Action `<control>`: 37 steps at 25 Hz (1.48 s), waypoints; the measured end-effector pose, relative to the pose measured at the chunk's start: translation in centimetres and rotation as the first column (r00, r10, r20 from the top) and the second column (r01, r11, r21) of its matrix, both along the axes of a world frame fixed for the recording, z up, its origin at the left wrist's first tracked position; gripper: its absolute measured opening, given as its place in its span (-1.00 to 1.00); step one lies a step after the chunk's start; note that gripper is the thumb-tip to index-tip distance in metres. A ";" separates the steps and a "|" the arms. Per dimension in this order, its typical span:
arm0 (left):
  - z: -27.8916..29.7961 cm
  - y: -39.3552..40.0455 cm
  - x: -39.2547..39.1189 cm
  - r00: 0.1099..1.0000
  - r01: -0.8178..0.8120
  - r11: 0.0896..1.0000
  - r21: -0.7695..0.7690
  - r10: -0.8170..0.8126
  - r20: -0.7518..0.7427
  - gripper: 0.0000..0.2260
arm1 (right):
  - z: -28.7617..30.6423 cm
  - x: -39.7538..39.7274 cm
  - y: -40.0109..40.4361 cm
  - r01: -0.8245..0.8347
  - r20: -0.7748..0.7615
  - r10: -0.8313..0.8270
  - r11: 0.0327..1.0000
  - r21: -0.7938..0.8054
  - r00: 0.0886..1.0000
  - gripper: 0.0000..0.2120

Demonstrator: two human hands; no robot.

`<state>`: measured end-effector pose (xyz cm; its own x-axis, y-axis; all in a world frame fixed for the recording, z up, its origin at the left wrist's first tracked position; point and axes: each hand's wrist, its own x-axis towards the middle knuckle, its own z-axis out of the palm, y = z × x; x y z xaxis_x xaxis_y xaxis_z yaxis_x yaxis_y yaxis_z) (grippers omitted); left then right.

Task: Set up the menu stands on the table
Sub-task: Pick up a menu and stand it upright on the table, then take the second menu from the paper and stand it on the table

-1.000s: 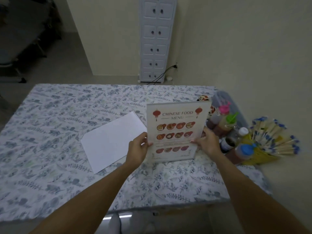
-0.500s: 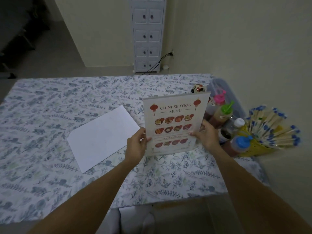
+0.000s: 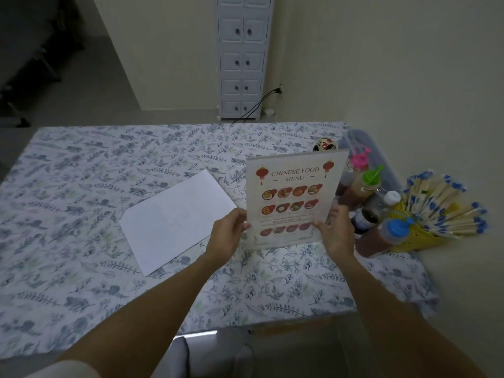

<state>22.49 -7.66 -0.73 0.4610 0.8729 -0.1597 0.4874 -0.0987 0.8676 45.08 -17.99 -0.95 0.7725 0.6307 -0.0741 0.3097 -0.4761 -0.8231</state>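
Clear acrylic is framing the menu stand point(image 3: 294, 199) as a person is holding it upright at about 1 o'clock on the floral worktop point(image 3: 81, 203), printed face toward the wearer, long axis vertical. The left hand point(image 3: 227, 236) and right hand point(image 3: 336, 233) are pinching its lower side edges, fingers grasping the panel, probably to steady and square it. A white sheet point(image 3: 174, 222) is lying flat at 10 o'clock; sauce bottles point(image 3: 362, 186) are crowding in at 3 o'clock.

Dim, flat indoor light; no distinct source visible. Far left corner of the room nearly black. Soft shadows only. Wide-angle bowing of the table point(image 3: 81, 203) edges. Forearms at bottom edge slightly soft; menu stand point(image 3: 294, 197) print legible.
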 end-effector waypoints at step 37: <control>-9.1 23.4 -23.0 0.555 0.698 0.716 0.016 -0.527 -0.643 -0.31 | -9.8 -37.1 13.9 0.058 0.219 0.072 0.844 -0.534 0.973 -0.21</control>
<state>-0.54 15.79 -9.79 0.7934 0.4547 -0.4047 0.5936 -0.7252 0.3488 8.00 -4.09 -10.76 0.8046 0.5485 -0.2275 0.4579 -0.8171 -0.3503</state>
